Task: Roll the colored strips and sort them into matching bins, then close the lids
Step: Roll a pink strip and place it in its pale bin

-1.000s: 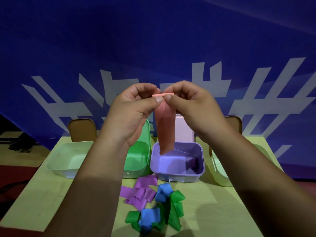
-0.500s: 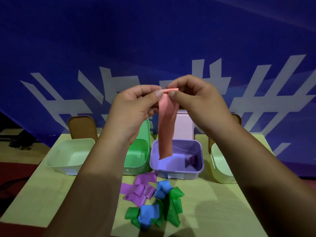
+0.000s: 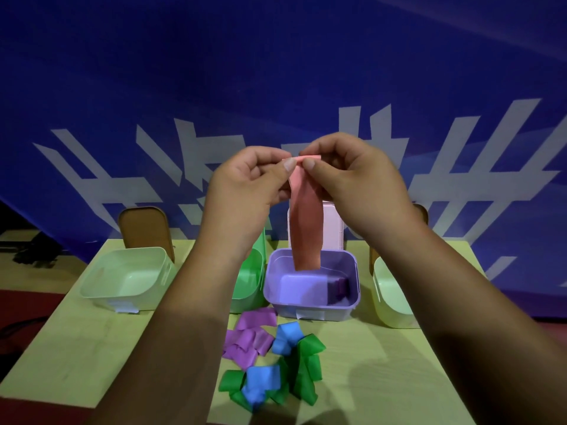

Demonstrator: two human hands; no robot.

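A pink strip (image 3: 305, 222) hangs down in front of me, above the purple bin (image 3: 310, 308). My left hand (image 3: 248, 191) and my right hand (image 3: 352, 182) both pinch its top end, which is folded over between thumbs and fingers. Four open bins stand in a row: a pale green bin (image 3: 129, 282) at the left, a green bin (image 3: 253, 280) partly behind my left arm, the purple one with a purple roll (image 3: 339, 286) inside, and a pale yellow-green bin (image 3: 392, 299) at the right. Loose purple strips (image 3: 248, 340), blue strips (image 3: 287, 335) and green strips (image 3: 308, 363) lie heaped on the table.
A brown lid (image 3: 142, 228) stands behind the left bin and a pink lid (image 3: 331, 231) behind the purple bin. Another brown lid edge (image 3: 422, 211) shows behind my right wrist. A blue banner with white marks hangs behind the yellow-green table (image 3: 76, 348).
Both hands have kept working the pink strip's top end and rose slightly, then settled. The hanging tail looks a little shorter. The bins and loose strips have not moved.
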